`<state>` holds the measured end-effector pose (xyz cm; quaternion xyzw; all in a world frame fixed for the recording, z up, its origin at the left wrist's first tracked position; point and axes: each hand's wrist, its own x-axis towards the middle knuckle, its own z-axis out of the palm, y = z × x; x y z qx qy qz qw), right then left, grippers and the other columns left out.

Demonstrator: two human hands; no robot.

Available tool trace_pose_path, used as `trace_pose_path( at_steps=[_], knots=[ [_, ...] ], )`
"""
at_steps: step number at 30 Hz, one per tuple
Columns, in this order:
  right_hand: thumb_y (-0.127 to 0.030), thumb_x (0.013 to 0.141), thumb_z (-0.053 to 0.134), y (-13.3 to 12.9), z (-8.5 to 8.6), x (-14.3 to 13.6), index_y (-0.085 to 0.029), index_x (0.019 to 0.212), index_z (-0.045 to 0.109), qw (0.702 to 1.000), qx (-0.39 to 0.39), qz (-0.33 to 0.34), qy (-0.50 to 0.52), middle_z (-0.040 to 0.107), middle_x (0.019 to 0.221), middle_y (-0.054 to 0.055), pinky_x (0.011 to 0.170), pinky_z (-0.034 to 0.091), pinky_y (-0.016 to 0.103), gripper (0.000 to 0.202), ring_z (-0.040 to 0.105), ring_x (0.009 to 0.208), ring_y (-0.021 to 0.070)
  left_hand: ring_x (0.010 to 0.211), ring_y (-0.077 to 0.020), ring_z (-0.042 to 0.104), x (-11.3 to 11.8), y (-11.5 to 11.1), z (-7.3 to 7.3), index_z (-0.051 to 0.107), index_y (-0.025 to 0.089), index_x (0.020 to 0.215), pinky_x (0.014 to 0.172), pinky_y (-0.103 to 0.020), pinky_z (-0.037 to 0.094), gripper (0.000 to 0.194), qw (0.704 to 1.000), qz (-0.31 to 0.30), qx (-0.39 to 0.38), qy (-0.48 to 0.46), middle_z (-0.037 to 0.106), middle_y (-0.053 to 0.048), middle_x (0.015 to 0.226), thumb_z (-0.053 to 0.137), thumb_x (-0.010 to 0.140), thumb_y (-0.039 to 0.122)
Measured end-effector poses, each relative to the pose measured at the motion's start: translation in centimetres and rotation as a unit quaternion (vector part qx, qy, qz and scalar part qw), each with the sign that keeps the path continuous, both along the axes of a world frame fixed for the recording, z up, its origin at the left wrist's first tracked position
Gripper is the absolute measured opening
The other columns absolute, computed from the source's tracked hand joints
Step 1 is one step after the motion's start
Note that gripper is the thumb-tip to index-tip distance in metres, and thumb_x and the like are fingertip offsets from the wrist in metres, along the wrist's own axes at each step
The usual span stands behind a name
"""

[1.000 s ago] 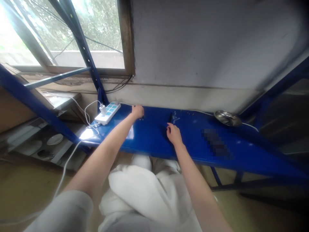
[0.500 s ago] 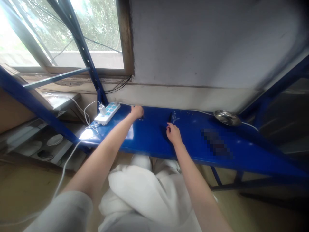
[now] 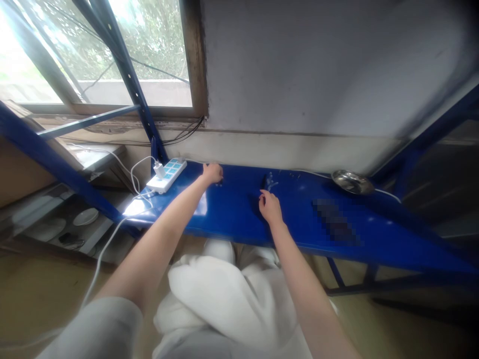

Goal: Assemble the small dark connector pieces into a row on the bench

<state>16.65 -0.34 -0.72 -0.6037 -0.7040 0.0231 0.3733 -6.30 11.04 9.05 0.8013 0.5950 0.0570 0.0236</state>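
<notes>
My left hand (image 3: pixel 213 173) is closed near the back edge of the blue table (image 3: pixel 232 214), right of a white power strip (image 3: pixel 166 175). Something small and dark shows beside its fingers, too small to name. My right hand (image 3: pixel 269 205) hovers over or rests on the table's middle with fingers curled; whether it holds anything is hidden. Just beyond its fingertips lie small clear pieces (image 3: pixel 270 180), with a dark strip beside them.
A shiny metal dish (image 3: pixel 352 182) sits at the table's back right. Nearer lies a pixelated dark object (image 3: pixel 337 222). White cables run along the wall and off the left end. A blue post (image 3: pixel 130 80) rises at the left.
My right hand has shifted very slightly, its fingers still curled. My left hand stays in almost the same place.
</notes>
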Motion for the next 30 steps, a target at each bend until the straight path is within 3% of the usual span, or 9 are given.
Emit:
trace_pose_path(
  at_steps=[4,8,11,16,21,26,30],
  knots=[
    [-0.024,0.085,0.034,0.0,-0.2,0.1,-0.013,0.108,0.055,0.998,0.033,-0.052,0.018,0.063,0.085,0.012,0.073,0.047,0.04,0.034,0.058,0.079,0.024,0.108,-0.0273,0.048,0.8,-0.4,0.1,0.061,0.02,0.103,0.094,-0.046,0.027,0.03,0.998,-0.03,0.045,-0.029,0.056,-0.01,0.115,0.054,0.075,0.029],
    [-0.023,0.082,0.035,0.2,-0.5,0.3,-0.012,0.1,0.057,0.988,0.069,-0.131,0.042,0.063,0.083,0.014,0.071,0.046,0.038,0.03,0.058,0.076,0.0234,0.11,-0.0238,0.047,3.3,-2.2,-0.3,0.055,0.018,0.114,0.095,-0.04,0.029,0.035,0.978,-0.164,0.103,-0.075,0.055,-0.009,0.117,0.042,0.083,0.029],
    [-0.021,0.08,0.036,0.3,-0.7,0.4,-0.011,0.097,0.057,0.983,0.081,-0.161,0.046,0.063,0.08,0.014,0.071,0.045,0.037,0.029,0.058,0.075,0.0235,0.11,-0.0224,0.046,5.8,-3.9,-1.4,0.047,0.02,0.124,0.093,-0.037,0.033,0.041,0.963,-0.245,0.085,-0.073,0.051,-0.009,0.125,0.035,0.087,0.029],
    [-0.02,0.079,0.036,0.6,-1.0,0.5,-0.012,0.096,0.056,0.983,0.074,-0.163,0.05,0.063,0.081,0.013,0.072,0.044,0.037,0.028,0.058,0.075,0.0231,0.115,-0.0266,0.041,9.4,-5.9,-4.1,0.022,0.022,0.14,0.091,-0.042,0.034,0.053,0.974,-0.221,0.037,-0.021,0.039,-0.011,0.136,0.028,0.087,0.023],
    [-0.02,0.078,0.036,0.6,-0.9,0.6,-0.012,0.096,0.056,0.983,0.065,-0.158,0.061,0.064,0.081,0.012,0.073,0.044,0.037,0.028,0.058,0.076,0.0233,0.118,-0.0282,0.038,11.6,-6.0,-5.7,0.013,0.025,0.142,0.093,-0.045,0.032,0.057,0.983,-0.182,-0.001,-0.004,0.034,-0.011,0.14,0.028,0.087,0.021],
    [-0.02,0.078,0.037,0.5,-0.7,0.6,-0.012,0.096,0.056,0.984,0.034,-0.157,0.081,0.064,0.083,0.013,0.075,0.044,0.037,0.027,0.057,0.078,0.0234,0.117,-0.029,0.038,12.6,-5.1,-6.7,0.021,0.021,0.14,0.092,-0.046,0.033,0.051,0.986,-0.165,0.013,-0.012,0.035,-0.012,0.139,0.024,0.089,0.021],
    [-0.02,0.078,0.037,0.5,-0.7,0.6,-0.012,0.097,0.055,0.983,0.033,-0.154,0.09,0.063,0.085,0.013,0.076,0.043,0.037,0.027,0.057,0.079,0.0224,0.108,-0.0253,0.045,13.0,-4.8,-7.0,0.041,0.018,0.128,0.088,-0.04,0.037,0.041,0.982,-0.169,0.071,-0.039,0.05,-0.012,0.123,0.031,0.089,0.024]
  ],
)
